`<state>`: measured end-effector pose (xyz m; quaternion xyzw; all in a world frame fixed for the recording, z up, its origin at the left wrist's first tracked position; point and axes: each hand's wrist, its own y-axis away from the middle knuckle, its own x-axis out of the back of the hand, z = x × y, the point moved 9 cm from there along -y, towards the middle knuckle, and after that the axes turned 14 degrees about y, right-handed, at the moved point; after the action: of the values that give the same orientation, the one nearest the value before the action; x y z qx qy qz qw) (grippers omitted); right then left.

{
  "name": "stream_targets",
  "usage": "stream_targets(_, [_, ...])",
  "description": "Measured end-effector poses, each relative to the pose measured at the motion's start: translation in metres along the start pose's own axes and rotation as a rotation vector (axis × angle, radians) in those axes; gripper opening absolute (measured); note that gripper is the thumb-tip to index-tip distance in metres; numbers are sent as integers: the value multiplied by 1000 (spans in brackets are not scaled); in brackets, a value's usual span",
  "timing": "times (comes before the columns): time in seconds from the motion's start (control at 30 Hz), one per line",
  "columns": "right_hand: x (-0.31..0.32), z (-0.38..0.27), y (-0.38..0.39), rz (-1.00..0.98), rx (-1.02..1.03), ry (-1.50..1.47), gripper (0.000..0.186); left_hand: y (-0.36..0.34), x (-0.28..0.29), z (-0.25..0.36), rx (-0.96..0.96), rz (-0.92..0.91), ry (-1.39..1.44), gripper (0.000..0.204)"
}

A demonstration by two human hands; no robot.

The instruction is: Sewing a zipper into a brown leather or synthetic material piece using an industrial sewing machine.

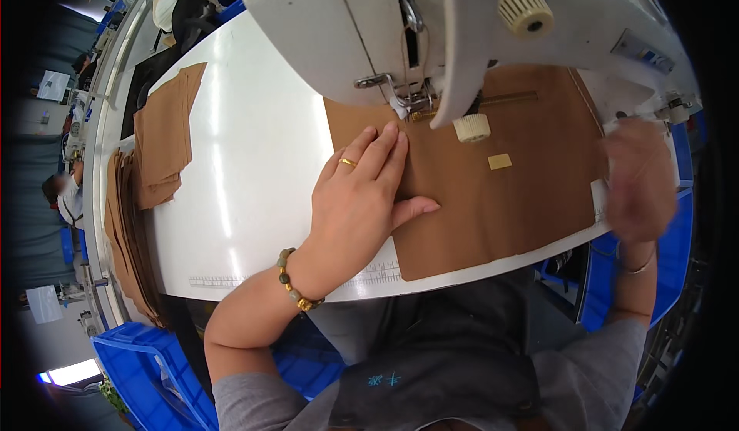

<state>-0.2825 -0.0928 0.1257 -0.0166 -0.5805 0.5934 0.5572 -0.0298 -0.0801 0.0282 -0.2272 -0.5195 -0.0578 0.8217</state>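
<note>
A large brown fabric panel (493, 208) lies under the white sewing machine (339, 31), its near edge reaching the front of the table. My left hand (362, 185) rests flat on the panel's left part, fingers stretched toward the presser foot (404, 106) and thumb out to the right. Along the panel's upper part runs a zipper (500, 101), and a small yellow patch (499, 162) sits below it. At the panel's right edge my right hand (639, 181) is smeared by motion; its fingers and anything in them cannot be made out.
Stacks of brown fabric pieces (165, 135) lie on the table's left side, some hanging over the edge (123, 231). A printed ruler (215, 282) runs along the front of the white tabletop (231, 200). Blue bins stand at lower left (146, 369) and right (677, 254).
</note>
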Motion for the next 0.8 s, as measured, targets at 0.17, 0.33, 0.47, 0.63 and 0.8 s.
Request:
stream_targets(0.17, [-109,-83,-35,-285,38,-282,16,-1,0,1,5,2,16,81])
stream_targets(0.33, [-142,-95,-36,-427,-64,-334,12,-2,1,0,-21,10,48,82])
stream_targets(0.47, [-133,-99,-36,-232,4,-250,14,-3,2,0,-39,10,43,81])
stream_targets(0.63, [-138,-98,-34,-297,2,-257,14,-4,2,0,-47,8,43,80])
stream_targets(0.8, [-137,-99,-37,-272,14,-228,14,-6,2,-2,-45,11,46,80])
